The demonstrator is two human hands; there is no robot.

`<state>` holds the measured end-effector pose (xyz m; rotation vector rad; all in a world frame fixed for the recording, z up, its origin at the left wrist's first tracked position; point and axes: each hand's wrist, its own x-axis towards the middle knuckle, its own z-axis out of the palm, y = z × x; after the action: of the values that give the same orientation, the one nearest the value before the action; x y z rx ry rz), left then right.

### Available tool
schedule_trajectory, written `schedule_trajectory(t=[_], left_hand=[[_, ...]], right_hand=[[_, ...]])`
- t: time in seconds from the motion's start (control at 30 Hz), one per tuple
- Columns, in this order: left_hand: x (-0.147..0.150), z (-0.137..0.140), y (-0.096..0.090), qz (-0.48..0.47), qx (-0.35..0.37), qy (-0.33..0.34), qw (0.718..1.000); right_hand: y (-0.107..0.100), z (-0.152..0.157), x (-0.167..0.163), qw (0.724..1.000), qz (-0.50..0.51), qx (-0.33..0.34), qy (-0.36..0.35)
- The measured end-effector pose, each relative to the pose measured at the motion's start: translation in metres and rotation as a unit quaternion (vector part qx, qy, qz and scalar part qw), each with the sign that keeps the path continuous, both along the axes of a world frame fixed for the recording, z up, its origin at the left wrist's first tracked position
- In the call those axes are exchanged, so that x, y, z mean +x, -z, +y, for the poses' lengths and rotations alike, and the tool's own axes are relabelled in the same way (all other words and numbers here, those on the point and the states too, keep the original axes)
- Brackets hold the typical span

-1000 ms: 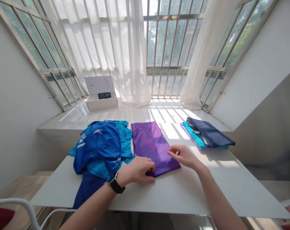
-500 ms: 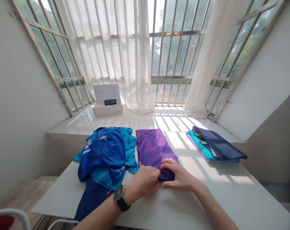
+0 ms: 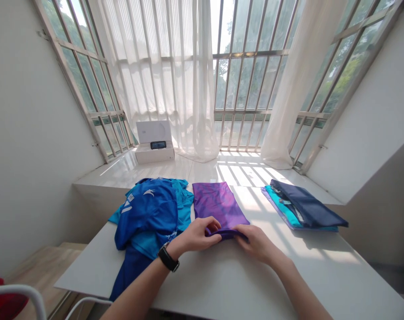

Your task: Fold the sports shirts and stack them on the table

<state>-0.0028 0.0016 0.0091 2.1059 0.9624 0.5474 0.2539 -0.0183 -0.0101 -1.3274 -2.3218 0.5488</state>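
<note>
A purple garment [image 3: 218, 202], folded into a flat rectangle, lies on the white table in front of me. My left hand [image 3: 202, 234], with a black watch [image 3: 168, 257] at the wrist, pinches the near edge of the cloth between thumb and fingers. At the same edge, farther right, my right hand [image 3: 253, 240] grips the fabric, thumb tucked under. Between the two hands the edge is lifted a little off the table. Whether the garment is a shirt or something else does not show. Left of it lies a loose heap of blue sports shirts [image 3: 151, 213].
A stack of folded clothes [image 3: 305, 206], navy on top with turquoise and lilac below, sits on the right of the table [image 3: 255, 284]. Behind, an open white box [image 3: 155, 153] with a dark device stands on the sill. White chair tubing [image 3: 18, 291] shows at lower left.
Both hands have taken hold of the purple garment's near edge, moved apart and raised it slightly. The right hand's fingers, spread before, are closed on the cloth. The view has shifted a little.
</note>
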Motion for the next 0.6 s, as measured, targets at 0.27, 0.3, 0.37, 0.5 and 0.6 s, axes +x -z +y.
schedule_trajectory(t=[0.27,0.3,0.37,0.5,0.6], left_hand=[[-0.016,0.0,-0.003,0.073,0.062,0.108,0.99],[-0.014,0.001,-0.002,0.079,0.082,0.103,0.988],[-0.011,0.003,0.0,0.093,0.103,0.081,0.987],[-0.01,0.011,0.003,0.096,0.073,0.032,0.992],[-0.013,0.021,0.007,0.06,0.033,0.01,0.998]], right_hand=[[0.005,0.005,0.002,0.998,0.053,-0.014,0.034],[0.005,0.006,0.003,0.998,0.058,-0.015,0.036],[0.007,0.007,0.005,0.997,0.066,-0.016,0.042],[0.006,0.009,0.013,0.997,0.056,-0.034,0.043],[0.002,0.009,0.02,0.995,0.053,-0.071,0.042]])
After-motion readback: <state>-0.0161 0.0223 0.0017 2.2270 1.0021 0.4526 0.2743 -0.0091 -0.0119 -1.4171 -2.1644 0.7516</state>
